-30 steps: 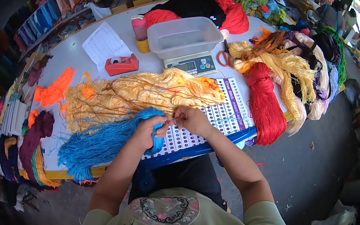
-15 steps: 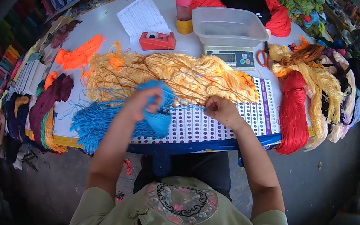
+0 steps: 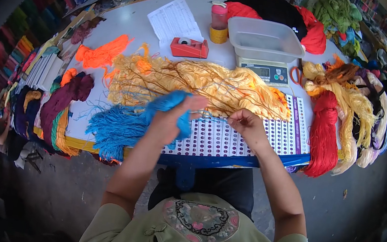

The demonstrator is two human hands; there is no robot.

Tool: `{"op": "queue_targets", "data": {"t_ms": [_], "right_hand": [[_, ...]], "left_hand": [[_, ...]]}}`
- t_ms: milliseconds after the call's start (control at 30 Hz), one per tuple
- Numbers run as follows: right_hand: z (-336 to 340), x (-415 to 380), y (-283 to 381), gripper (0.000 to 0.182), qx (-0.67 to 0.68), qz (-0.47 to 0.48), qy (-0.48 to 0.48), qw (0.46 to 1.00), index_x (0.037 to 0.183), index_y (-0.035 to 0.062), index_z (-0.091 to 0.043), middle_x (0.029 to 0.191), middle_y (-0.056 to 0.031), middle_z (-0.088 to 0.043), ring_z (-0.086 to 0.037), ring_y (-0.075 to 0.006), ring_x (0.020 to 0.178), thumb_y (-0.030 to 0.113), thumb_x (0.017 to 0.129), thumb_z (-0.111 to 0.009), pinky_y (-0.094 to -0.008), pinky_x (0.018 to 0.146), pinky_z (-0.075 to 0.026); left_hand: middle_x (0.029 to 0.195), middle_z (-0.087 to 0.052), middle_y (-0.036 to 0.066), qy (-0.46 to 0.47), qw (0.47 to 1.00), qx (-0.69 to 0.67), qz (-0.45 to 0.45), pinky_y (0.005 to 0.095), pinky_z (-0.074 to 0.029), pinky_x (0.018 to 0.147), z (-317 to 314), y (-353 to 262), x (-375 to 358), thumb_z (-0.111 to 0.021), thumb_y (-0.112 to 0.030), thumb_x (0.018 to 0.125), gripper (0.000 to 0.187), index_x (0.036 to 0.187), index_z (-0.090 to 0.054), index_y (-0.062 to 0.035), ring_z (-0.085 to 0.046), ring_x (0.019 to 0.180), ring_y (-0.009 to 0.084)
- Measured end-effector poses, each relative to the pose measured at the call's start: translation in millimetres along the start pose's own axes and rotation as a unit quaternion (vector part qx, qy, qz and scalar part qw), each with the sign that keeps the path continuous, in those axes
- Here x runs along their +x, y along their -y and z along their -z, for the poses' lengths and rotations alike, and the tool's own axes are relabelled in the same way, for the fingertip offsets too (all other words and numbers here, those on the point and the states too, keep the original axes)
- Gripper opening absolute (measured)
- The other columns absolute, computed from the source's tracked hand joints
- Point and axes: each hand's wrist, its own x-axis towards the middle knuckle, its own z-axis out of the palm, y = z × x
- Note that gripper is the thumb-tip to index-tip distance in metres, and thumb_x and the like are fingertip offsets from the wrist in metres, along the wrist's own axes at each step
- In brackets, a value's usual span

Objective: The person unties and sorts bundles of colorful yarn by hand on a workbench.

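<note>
Along near edge of surface (image 3: 129, 16), left of centre: blue skein (image 3: 120, 127), one end bunched at left hand (image 3: 174, 115). Left hand: part-curled, fingertips blurred, skein held against it. Right hand (image 3: 247, 126): fingertips pinched together, apparently on thin blue strand (image 3: 211, 117). Step, as judged: strand drawn out between hands. Next move seems to call for firm left hold, pinch clear of cream-yellow yarn (image 3: 198, 89) just beyond. Below hands: dotted sheet (image 3: 211, 138). Farther: red tape dispenser (image 3: 191, 49), scale (image 3: 265, 73) bearing clear tub (image 3: 265, 41).
</note>
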Motion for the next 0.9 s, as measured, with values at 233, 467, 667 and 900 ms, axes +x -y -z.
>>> {"op": "queue_targets", "data": {"t_ms": [233,467,667,900], "right_hand": [[-28.5,-23.2,63.2,0.009,0.076,0.053,0.004,0.996,0.093,0.0034,-0.066,0.085,0.0001,-0.061,-0.052,-0.0032,0.068,0.005,0.086,-0.07,-0.0193,0.062,-0.044],[-21.8,-26.1,59.3,0.003,0.111,0.038,0.011,0.993,0.088,0.005,-0.065,0.083,-0.0001,-0.063,-0.056,-0.0057,0.072,0.007,0.088,-0.067,-0.0205,0.063,-0.045],[-17.9,-28.2,56.6,0.006,0.159,0.018,0.013,0.987,0.085,0.0068,-0.065,0.082,0.0002,-0.065,-0.057,-0.0063,0.074,0.01,0.089,-0.067,-0.022,0.064,-0.045],[-10.9,-29.6,55.4,0.006,0.203,0.012,0.022,0.979,0.086,0.007,-0.066,0.094,-0.0016,-0.066,-0.06,-0.0087,0.077,0.012,0.09,-0.066,-0.0221,0.066,-0.046]], "left_hand": [[0.138,-0.05,0.014,0.124,0.986,-0.108,0.018,0.0371,-0.037,0.106,-50.1,27.5,5.7,-0.047,-0.037,0.1,0.056,0.136,-0.045,0.0062,-0.049,0.126,0.0225],[0.132,-0.056,0.015,0.078,0.987,-0.137,0.03,0.0341,-0.041,0.103,-50.2,33.7,3.3,-0.051,-0.029,0.1,0.039,0.121,-0.059,0.0029,-0.053,0.12,0.0211],[0.13,-0.057,0.016,0.075,0.984,-0.161,0.019,0.0354,-0.043,0.101,-50.7,41.5,7.6,-0.054,-0.029,0.098,0.035,0.113,-0.062,0.002,-0.054,0.119,0.0217],[0.13,-0.057,0.017,0.067,0.992,-0.105,-0.01,0.0363,-0.043,0.1,-57.2,50.3,11.6,-0.058,-0.026,0.096,0.031,0.11,-0.062,0.0017,-0.054,0.119,0.0222]]}}
